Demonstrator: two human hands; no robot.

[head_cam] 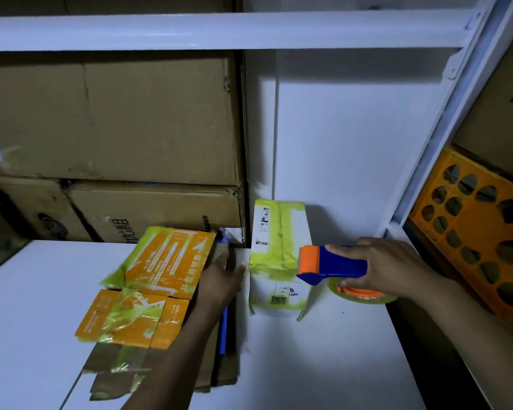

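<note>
Behind, two stacked brown cartons (110,119) stand closed, their contents hidden. On the white tabletop (323,350) lie flattened orange cartons (148,279). Just beside them the small white parcel (279,261) stands upright, sealed with yellow-green tape. The right hand (388,267) grips a blue tape dispenser (332,263), its orange head against the parcel, likely to lay another strip. The left hand (219,279), fingers straight, seemingly braces the opposite side.

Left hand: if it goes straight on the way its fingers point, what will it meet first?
Probably the taped white box: the left hand lies open, its fingertips aimed at the box's left side, very close. Whether they already touch is unclear.
</note>
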